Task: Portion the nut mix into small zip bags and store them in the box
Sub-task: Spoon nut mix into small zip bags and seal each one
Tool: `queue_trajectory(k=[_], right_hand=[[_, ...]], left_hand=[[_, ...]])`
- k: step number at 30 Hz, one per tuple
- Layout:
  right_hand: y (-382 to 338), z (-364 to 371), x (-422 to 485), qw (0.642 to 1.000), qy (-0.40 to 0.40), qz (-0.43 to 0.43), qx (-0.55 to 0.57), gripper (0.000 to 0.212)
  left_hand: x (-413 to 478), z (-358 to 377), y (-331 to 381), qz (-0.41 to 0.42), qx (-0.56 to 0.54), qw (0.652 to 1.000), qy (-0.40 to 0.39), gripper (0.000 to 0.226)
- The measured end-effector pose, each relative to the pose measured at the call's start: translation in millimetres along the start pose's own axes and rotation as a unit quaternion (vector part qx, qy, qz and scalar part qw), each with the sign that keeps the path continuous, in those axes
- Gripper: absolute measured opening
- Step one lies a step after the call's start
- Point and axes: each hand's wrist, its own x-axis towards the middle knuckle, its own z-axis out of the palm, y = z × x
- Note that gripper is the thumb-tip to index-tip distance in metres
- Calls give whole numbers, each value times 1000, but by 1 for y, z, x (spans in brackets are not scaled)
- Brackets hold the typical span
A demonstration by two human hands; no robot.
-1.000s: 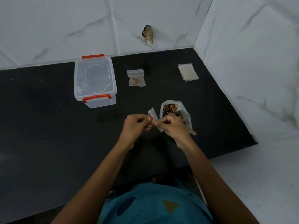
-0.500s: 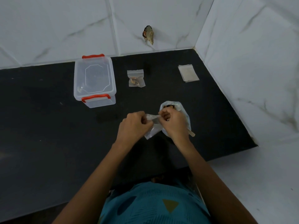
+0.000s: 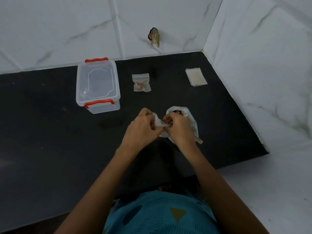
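Nut mix shows brown in the mouth of one open white plastic bag, which sits on the black tabletop directly behind the right hand. Between that hand and the left hand is one small zip bag, clear and crumpled. Both hands have their fingers curled and pinch its upper edge from either side; what is inside it cannot be made out. A wooden handle pokes out from under the right hand at four o'clock, and whether the hand grips it cannot be told.

From the hands, one clear box with two red latches and its lid on stands at ten o'clock. One filled zip bag with a few nuts in its bottom lies flat at twelve o'clock. One flat stack of empty bags lies at one o'clock near the wall corner; their number cannot be counted.
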Motion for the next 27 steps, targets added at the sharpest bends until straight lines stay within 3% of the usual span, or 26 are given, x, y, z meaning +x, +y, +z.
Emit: queue_trajectory(k=[5,10,12,16,22,27], right_hand=[[3,-6,2,998,-5,14,-57,15],[2,-10,3,999,4,53,-4,12],[-1,-11,2,998,8,60,21,9],[-7,-9,-2,995,-25,76,53,7],[0,-14,-2,995,-35,55,75,8],[-4,-17,-1,985,-59,49,155,11]], left_hand=[[4,-3,-4,37,10,999,5,18],[9,4,-18,103,-8,987,-120,97],[6,16,-16,129,21,986,-104,105],[5,38,-14,151,-11,988,3,85],[7,29,-20,133,-133,982,35,49],[6,31,-26,100,-208,970,76,46]])
